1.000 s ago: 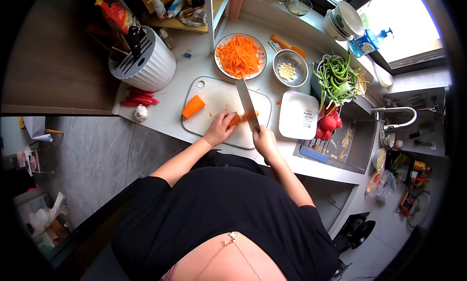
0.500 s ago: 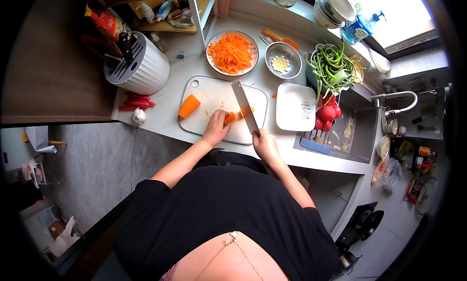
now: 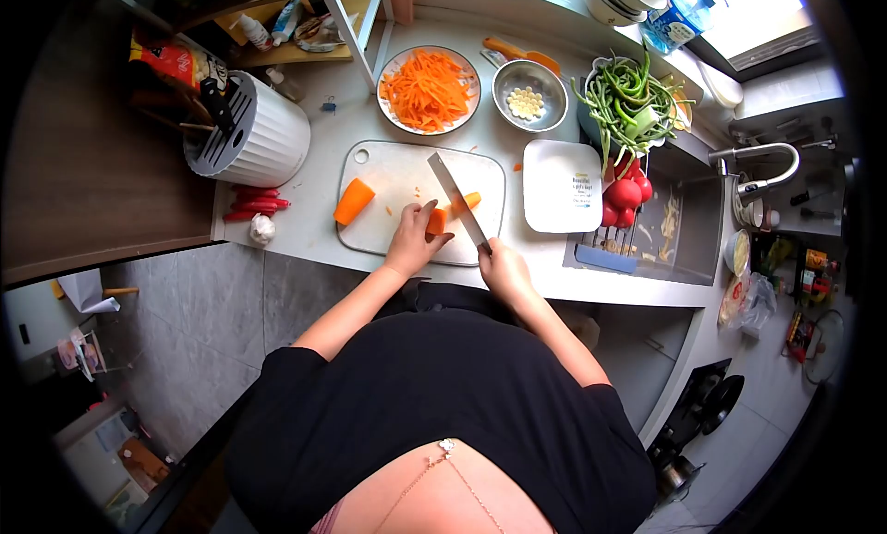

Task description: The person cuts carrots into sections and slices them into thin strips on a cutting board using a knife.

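we have our right hand [image 3: 505,267] closed round the handle of the knife [image 3: 456,200], its blade slanting over the cutting board [image 3: 388,163]. our left hand [image 3: 409,246] is half open, fingertips and thumb either side of the short carrot piece [image 3: 437,222]; how firmly they press, we cannot tell. the orange slices [image 3: 472,200] lie just across the blade, and the thick carrot chunk [image 3: 354,202] rests apart, at the board's left. with those fingertips extended near the edge, a slip could nick us; a loose hold might let the short piece roll and turn the blade.
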Available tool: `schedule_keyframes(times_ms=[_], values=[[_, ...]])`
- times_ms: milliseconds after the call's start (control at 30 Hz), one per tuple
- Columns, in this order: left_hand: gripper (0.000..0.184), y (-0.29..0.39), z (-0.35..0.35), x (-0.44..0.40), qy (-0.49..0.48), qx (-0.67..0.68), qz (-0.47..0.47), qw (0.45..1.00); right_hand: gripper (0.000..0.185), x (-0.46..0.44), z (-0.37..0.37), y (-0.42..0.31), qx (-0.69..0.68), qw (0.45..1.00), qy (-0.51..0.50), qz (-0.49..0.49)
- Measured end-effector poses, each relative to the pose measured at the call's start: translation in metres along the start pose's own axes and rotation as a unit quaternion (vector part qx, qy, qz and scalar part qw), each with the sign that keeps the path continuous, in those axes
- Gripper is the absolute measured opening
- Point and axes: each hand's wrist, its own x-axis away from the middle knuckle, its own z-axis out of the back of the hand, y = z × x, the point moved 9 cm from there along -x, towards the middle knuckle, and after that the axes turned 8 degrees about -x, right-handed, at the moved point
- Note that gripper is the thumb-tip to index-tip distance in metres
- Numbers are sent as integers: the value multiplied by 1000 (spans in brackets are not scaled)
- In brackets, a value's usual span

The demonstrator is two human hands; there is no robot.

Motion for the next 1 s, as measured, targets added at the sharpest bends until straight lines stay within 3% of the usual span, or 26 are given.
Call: schedule_keyframes(times_ms=[100,300,400,500,600,800,1000], values=[[48,-27,-22,3,-20,57,19,998,25,0,5,-1,-3,1000,5,-3],[46,-38,-37,2,-45,119,158,979,25,2,2,-6,-6,1000,0,4],[46,-33,-31,3,4,100,98,990,24,3,2,-7,1,1000,1,8],[45,-18,-21,8,-12,146,55,988,24,4,0,-4,1,1000,1,4],[44,-13,-24,11,-6,80,-45,996,24,5,-1,1,2,1000,1,1],[38,-21,-26,14,19,121,-26,992,23,10,2,-2,9,1000,2,9],[22,-8,-24,0,62,23,-59,996,20,9,17,-1,10,999,33,-20]])
